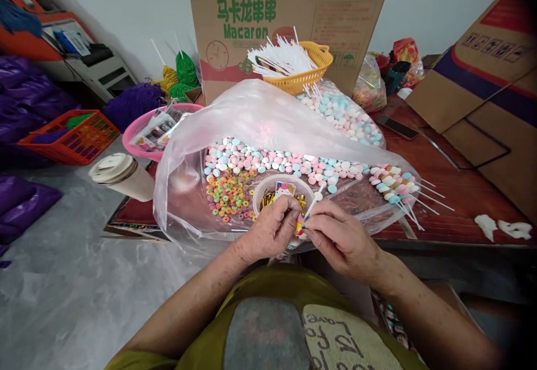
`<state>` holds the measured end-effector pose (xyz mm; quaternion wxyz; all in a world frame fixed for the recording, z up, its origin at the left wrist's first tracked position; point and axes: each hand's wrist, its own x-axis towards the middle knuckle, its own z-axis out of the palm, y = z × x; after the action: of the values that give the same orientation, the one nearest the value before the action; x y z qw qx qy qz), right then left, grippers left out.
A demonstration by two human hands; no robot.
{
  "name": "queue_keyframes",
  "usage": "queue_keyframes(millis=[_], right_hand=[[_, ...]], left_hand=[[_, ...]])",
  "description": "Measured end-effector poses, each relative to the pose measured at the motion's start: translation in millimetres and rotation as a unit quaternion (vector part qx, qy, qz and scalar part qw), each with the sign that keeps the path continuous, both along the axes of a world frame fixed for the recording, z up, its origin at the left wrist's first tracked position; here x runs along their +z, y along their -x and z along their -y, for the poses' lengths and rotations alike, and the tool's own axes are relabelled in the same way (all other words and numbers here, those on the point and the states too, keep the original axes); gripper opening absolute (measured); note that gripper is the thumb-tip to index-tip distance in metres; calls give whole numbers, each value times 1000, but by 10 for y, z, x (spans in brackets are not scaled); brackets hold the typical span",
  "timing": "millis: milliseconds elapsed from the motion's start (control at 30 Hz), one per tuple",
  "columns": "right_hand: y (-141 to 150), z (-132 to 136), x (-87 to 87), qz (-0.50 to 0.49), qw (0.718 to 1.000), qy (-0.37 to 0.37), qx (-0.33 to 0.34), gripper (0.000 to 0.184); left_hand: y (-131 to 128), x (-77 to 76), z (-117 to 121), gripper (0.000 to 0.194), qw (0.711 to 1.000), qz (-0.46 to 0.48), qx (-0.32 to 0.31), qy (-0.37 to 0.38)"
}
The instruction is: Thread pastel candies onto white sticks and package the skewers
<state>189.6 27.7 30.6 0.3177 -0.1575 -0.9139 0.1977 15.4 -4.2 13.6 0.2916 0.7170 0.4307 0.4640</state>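
Both my hands are closed in a pinch, close together over the front of the plastic sheet. My left hand (274,224) grips a small colourful printed card (300,224), mostly covered by the fingers. A thin white stick (312,204) slants up from the fingertips of my right hand (342,235). Just behind my left hand stands a round white tub (257,202) with gold strips (267,197) and a printed card (285,187) in it. Colourful ring-shaped pieces (230,193) lie left of the tub, and round pastel candies (268,160) spread behind it.
Clear plastic (255,107) covers part of the red-brown table (457,191). Loaded skewers (394,182) lie at right. A yellow basket (293,83) holds white sticks. A lidded cup (121,177) and pink basket (134,149) stand left; a phone (397,127) and cardboard box (482,101) right.
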Motion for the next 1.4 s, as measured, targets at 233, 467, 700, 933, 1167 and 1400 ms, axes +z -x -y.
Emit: queue_keyframes(millis=[233, 467, 700, 933, 1167, 1400], right_hand=[[-6, 42, 31, -82, 996, -6, -32, 18], [31, 94, -34, -74, 993, -53, -80, 20], [15, 96, -39, 0, 998, 50, -44, 12], [41, 55, -70, 43, 990, 127, -33, 15], [231, 229, -450, 14, 971, 239, -27, 10], [431, 107, -730, -34, 954, 290, -67, 5]], left_hand=[[-14, -10, 46, 24, 967, 187, -26, 170], [-21, -139, 176, 36, 899, 287, -110, 311], [-90, -155, 114, 28, 896, 312, 2, 315], [-54, -100, 111, 22, 980, 90, 66, 165], [-66, -168, 29, 23, 979, 122, 49, 152], [134, -439, -61, 25, 914, 332, 105, 209]])
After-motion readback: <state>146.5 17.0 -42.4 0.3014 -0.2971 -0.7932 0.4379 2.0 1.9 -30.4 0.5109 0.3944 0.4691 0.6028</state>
